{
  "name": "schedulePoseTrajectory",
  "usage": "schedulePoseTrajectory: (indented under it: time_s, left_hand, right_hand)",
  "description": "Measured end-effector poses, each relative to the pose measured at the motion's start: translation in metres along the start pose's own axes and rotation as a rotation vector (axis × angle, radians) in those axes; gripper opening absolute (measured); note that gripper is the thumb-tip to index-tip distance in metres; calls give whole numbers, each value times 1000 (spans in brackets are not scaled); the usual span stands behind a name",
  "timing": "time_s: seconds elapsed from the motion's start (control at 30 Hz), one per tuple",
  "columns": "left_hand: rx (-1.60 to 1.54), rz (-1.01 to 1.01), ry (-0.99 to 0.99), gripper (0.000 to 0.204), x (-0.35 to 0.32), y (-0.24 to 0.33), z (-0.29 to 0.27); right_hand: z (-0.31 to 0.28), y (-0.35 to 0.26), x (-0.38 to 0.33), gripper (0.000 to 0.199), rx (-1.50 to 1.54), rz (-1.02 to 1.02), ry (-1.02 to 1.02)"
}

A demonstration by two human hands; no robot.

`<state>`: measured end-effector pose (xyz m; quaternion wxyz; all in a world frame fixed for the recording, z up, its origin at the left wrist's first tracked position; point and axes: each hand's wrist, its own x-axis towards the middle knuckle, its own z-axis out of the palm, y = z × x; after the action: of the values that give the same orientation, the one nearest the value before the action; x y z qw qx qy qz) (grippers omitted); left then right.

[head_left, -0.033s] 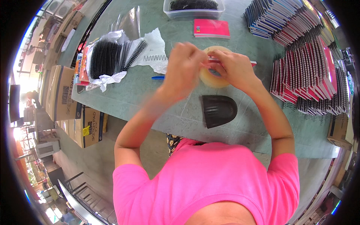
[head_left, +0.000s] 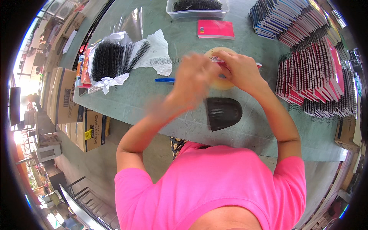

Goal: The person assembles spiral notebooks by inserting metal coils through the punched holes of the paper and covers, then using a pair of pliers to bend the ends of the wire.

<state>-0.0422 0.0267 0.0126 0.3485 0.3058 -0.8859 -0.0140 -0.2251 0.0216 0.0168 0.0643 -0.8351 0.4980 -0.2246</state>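
The left hand (head_left: pixel 193 78), blurred, has slipped down and left off the tape roll (head_left: pixel 221 82); whether it grips anything I cannot tell. Nearest lies a black mesh dome (head_left: pixel 223 112) on the bench (head_left: pixel 153 103). Beyond it the right hand (head_left: pixel 239 69) pinches the roll above the bench, with a pink notebook (head_left: pixel 215 28) farther off.

The scene is viewed from a head-worn fisheye camera. It is aimed steeply down, close over the green table (head_left: pixel 153 99).
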Motion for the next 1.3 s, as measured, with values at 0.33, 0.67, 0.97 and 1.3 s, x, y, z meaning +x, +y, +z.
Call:
schedulePoseTrajectory:
  time_s: [0.33,0.67,0.97,1.3]
  left_hand:
    - [-409,-346,-707,51,-51,55,26]
    - [-35,-308,7,34,-2,5,-28]
    - [-112,-334,480,32,28,1,-49]
    - [15,-402,382,27,32,8,-70]
  right_hand:
    - [-9,70,-37,19,1058,374,129]
    - [1,59,-29,23,1056,441,155]
    - [9,60,-43,23,1093,505,246]
    - [12,49,-47,24,1062,520,295]
